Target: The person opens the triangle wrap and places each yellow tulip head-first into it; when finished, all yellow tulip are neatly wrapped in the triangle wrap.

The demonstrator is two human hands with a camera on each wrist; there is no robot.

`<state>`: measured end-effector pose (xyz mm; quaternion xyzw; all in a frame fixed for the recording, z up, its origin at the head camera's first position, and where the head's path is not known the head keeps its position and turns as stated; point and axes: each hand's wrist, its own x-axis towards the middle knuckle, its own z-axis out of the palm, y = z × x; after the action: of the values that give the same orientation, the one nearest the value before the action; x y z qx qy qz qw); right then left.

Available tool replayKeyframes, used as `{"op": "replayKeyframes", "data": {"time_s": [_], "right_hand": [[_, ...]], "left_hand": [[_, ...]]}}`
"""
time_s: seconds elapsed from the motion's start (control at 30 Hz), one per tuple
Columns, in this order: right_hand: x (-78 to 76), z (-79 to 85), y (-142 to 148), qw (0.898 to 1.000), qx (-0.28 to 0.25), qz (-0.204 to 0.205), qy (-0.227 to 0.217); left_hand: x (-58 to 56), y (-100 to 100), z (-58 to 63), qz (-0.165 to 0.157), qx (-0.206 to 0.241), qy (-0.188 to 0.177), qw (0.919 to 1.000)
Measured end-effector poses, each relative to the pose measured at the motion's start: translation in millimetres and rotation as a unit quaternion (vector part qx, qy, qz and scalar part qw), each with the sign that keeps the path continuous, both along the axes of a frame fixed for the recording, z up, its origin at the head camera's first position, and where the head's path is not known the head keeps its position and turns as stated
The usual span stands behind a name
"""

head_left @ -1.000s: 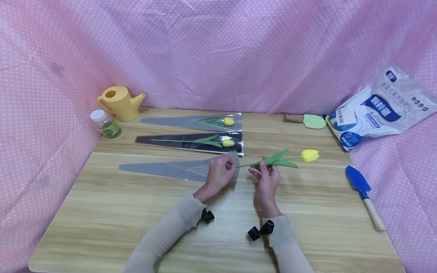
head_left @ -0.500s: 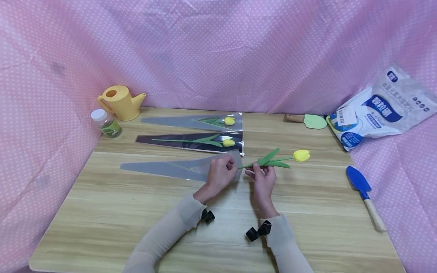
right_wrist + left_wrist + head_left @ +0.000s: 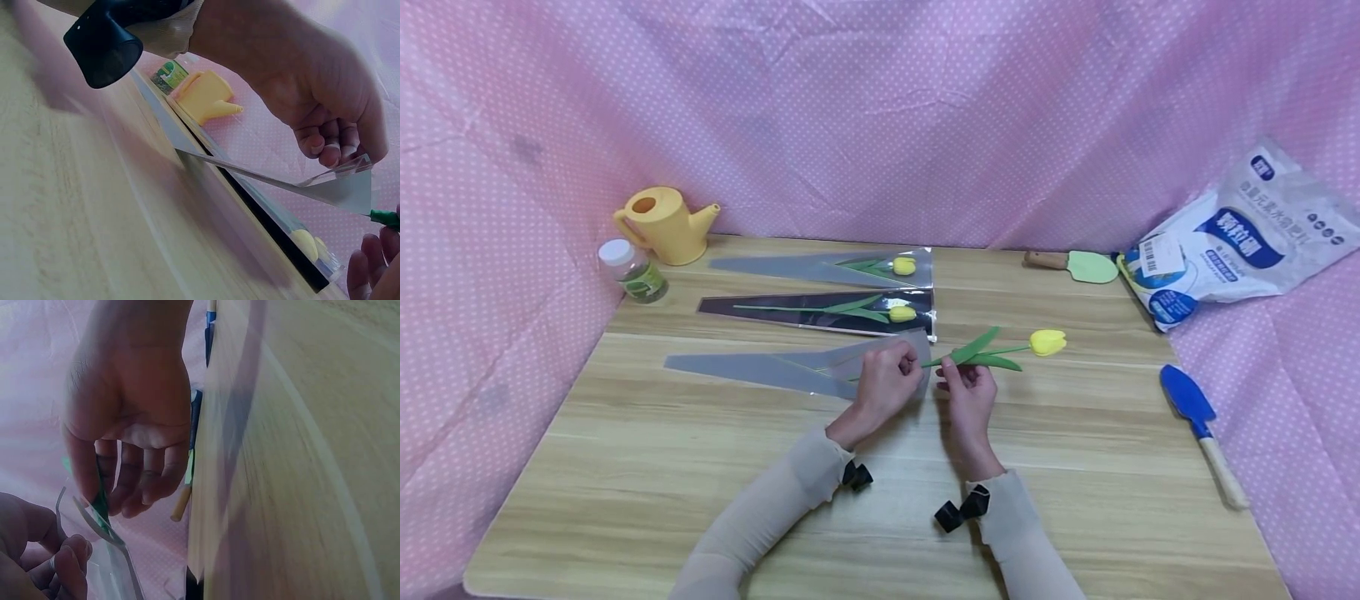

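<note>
My right hand (image 3: pixel 970 400) pinches the green stem of a yellow tulip (image 3: pixel 977 344) just below its leaves. The bloom (image 3: pixel 1047 342) points right, beyond the fingers. My left hand (image 3: pixel 887 379) pinches the wide mouth of a long grey, clear-fronted flower sleeve (image 3: pixel 752 372). In the right wrist view the sleeve (image 3: pixel 347 190) is lifted at that end, its clear front layer held apart from the grey back. The stem runs leftward into the mouth, partly hidden behind my left hand. In the left wrist view a green part of the tulip (image 3: pixel 100 503) shows at the sleeve's edge.
Behind lie a dark sleeve (image 3: pixel 775 307) and a grey sleeve (image 3: pixel 767 266), each with a yellow tulip. A yellow watering can (image 3: pixel 670 229) and a white-capped jar (image 3: pixel 636 275) stand back left. Rightward are a green trowel (image 3: pixel 1090 267), a blue trowel (image 3: pixel 1187 396) and a white bag (image 3: pixel 1240 242).
My right hand has moved left with the tulip, sliding its stem deeper into the sleeve. My left hand stays at the mouth, almost still.
</note>
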<state>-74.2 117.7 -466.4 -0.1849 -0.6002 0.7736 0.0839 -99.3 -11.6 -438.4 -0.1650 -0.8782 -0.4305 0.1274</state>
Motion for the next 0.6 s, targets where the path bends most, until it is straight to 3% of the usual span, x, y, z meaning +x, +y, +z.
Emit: {"op": "replayKeyframes", "data": {"time_s": [0.33,0.5,0.6], "right_hand": [[0.4,0.7,-0.1,0.999,0.027,0.005,-0.020],[-0.1,-2.4,0.6,0.999,0.031,-0.021,-0.015],[-0.7,-3.2,0.2,0.999,0.006,-0.047,-0.006]], "left_hand": [[1.7,1.5,-0.2,-0.001,0.000,-0.007,1.0000],[1.5,2.0,-0.8,-0.001,0.000,0.007,1.0000],[1.0,2.2,-1.0,-0.001,0.000,0.015,0.9999]]}}
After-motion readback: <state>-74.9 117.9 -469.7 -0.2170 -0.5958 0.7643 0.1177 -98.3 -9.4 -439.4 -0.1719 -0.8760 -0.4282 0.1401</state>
